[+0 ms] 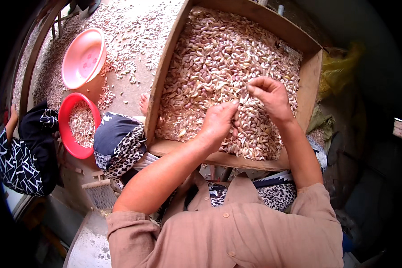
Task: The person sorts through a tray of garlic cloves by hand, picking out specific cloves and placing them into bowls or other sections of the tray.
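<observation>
A wide wooden tray [311, 80] full of pinkish-white garlic cloves [219, 58] lies in front of me. Over its near part, my left hand [219, 119] is closed, thumb against the curled fingers; whatever it may hold is hidden. A little farther right and slightly higher is my right hand [271, 96], thumb and forefinger pinched together. Anything between those fingertips is too small to make out. The two hands are apart, with cloves showing between them.
On the floor at left stand a pink basin [71, 62] and a red basin [63, 129] holding cloves. Loose cloves [134, 22] spread across the floor behind. Another person [24, 156] in patterned clothes is at far left. A yellow bag [339, 69] hangs right of the tray.
</observation>
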Demonstrator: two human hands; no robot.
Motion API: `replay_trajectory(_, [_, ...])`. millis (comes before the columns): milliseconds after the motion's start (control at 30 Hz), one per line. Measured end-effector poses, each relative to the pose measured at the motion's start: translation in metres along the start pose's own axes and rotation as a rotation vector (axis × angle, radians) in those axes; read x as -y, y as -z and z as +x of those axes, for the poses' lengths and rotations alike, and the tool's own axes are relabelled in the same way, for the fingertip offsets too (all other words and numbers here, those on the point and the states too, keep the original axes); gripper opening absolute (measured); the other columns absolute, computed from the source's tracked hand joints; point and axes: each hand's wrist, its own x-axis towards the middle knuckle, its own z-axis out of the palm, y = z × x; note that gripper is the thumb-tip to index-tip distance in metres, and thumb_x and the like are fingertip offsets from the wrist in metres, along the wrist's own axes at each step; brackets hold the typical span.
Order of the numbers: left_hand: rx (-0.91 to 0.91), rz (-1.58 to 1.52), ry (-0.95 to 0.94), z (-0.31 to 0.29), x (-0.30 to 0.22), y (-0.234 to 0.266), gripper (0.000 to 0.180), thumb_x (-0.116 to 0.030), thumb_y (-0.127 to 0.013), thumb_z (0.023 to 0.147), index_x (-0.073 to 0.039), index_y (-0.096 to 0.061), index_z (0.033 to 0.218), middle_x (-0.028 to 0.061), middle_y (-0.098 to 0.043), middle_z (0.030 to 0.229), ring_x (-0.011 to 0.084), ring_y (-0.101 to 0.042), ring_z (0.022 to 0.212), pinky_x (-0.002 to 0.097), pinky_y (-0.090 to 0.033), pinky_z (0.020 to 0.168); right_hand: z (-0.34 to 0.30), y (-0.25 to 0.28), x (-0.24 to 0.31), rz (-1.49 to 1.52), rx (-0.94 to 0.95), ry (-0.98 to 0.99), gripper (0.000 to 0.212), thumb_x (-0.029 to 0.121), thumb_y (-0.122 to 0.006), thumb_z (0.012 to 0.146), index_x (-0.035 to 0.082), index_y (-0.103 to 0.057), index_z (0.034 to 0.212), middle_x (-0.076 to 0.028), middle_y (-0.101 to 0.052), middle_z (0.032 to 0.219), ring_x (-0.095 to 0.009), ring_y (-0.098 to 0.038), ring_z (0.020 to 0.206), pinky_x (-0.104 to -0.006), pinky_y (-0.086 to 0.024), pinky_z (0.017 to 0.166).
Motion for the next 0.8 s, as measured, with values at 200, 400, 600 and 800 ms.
replay_trajectory(200, [0.049, 0.116, 0.007, 0.001, 0.01, -0.002, 0.042, -0.044, -0.049, 0.109, -0.011, -0.057, 0.084, 0.002, -0.061, 0.069, 0.0125, -0.056, 0.049, 0.0235, -0.037, 0.044, -0.053, -0.003, 0.005, -0.046, 0.025, -0.02, 0.008, 0.002, -0.07, 0.095, -0.002, -0.074, 0.1, 0.0, -0.071, 0.09, -0.006, -0.063, 0.084, -0.0233, -0.052, 0.077])
replay_trajectory(400, [0.066, 0.184, 0.036, -0.005, 0.023, -0.009, 0.047, -0.052, -0.048, 0.108, -0.011, -0.057, 0.088, 0.001, -0.058, 0.071, 0.0101, -0.051, 0.051, 0.0229, -0.035, 0.045, -0.065, -0.006, -0.005, -0.037, 0.097, -0.087, 0.009, 0.0, -0.066, 0.094, -0.003, -0.073, 0.1, -0.002, -0.072, 0.09, -0.007, -0.065, 0.086, -0.0256, -0.055, 0.078])
replay_trajectory(600, [0.166, 0.279, -0.02, -0.005, 0.02, -0.009, 0.043, -0.045, -0.05, 0.109, -0.01, -0.056, 0.086, -0.0005, -0.053, 0.07, 0.009, -0.049, 0.052, 0.0229, -0.035, 0.046, -0.064, 0.002, -0.012, -0.037, 0.125, -0.046, 0.014, -0.002, -0.065, 0.09, -0.003, -0.067, 0.103, -0.005, -0.071, 0.09, -0.009, -0.066, 0.085, -0.0269, -0.055, 0.078])
replay_trajectory(800, [0.164, 0.223, 0.063, -0.003, 0.014, -0.011, 0.036, -0.035, -0.054, 0.108, -0.01, -0.054, 0.083, 0.0009, -0.054, 0.069, 0.0103, -0.049, 0.05, 0.0233, -0.036, 0.045, -0.063, 0.014, -0.01, 0.114, 0.135, -0.147, 0.02, -0.002, -0.064, 0.09, -0.002, -0.061, 0.109, -0.002, -0.069, 0.087, -0.005, -0.06, 0.077, -0.024, -0.05, 0.069])
